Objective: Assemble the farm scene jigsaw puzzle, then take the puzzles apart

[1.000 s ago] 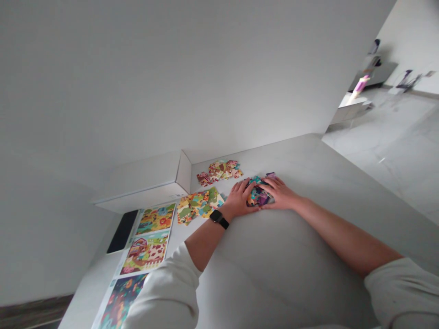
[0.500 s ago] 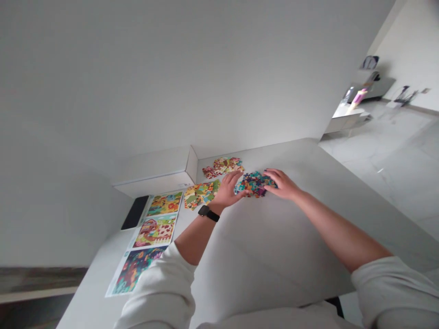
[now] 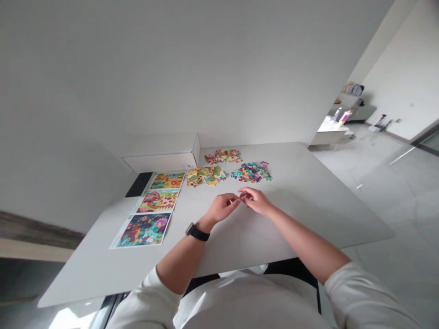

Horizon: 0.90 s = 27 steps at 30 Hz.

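Note:
My left hand (image 3: 222,208) and my right hand (image 3: 255,200) hover over the middle of the white table (image 3: 308,205), fingers curled and fingertips meeting in a pinch. Nothing coloured shows between them. A black watch (image 3: 196,232) is on my left wrist. Just beyond the hands lies a teal and purple heap of puzzle pieces (image 3: 251,172), untouched. To its left is a yellow and green heap (image 3: 206,176), and behind that a red and brown heap (image 3: 222,156).
A sheet with three printed pictures (image 3: 152,208) lies at the left. A black phone (image 3: 139,184) rests beside it, and a white box (image 3: 161,154) stands against the wall. The room's floor opens out to the right of the table's edge.
Both hands have come off the teal and purple heap and drawn back toward me, meeting at the fingertips. The heap lies spread out. The camera has tilted down, showing more of the table.

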### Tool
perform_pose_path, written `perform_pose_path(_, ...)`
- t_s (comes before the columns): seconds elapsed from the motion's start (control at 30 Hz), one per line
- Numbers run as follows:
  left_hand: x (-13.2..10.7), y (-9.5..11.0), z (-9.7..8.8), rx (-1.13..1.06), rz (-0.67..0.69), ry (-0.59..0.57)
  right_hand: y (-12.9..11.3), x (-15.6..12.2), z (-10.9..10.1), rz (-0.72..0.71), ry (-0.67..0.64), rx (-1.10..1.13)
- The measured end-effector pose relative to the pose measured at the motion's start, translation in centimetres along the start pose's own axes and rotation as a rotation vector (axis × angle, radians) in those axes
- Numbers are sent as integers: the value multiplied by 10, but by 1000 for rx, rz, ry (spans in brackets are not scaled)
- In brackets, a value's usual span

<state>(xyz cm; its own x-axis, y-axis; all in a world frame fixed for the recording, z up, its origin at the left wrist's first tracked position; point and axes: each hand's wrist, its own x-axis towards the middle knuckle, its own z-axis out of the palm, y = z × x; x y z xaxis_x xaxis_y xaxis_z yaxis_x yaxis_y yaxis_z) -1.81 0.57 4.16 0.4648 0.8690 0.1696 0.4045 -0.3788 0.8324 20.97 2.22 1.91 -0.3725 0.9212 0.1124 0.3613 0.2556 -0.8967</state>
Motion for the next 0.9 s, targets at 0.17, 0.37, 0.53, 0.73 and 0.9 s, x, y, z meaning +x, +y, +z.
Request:
perform_pose_path(0.17,9,-14,0,105,-4,49,6,19,17,61,47,-125)
perform_pose_path(0.37,14,-44,-2,125,-54,124,14,33,32,-7,181,-127)
perform_pose_path(0.53,13,-45,8,136,-13,129,18,23,28,31,151,-36)
perform_pose_path(0.73,7,-41,8,82,31,210,17,18,24,227,118,86)
perform_pose_path(0.9,3,-43,1,78,96,248,10,16,27,31,202,40)
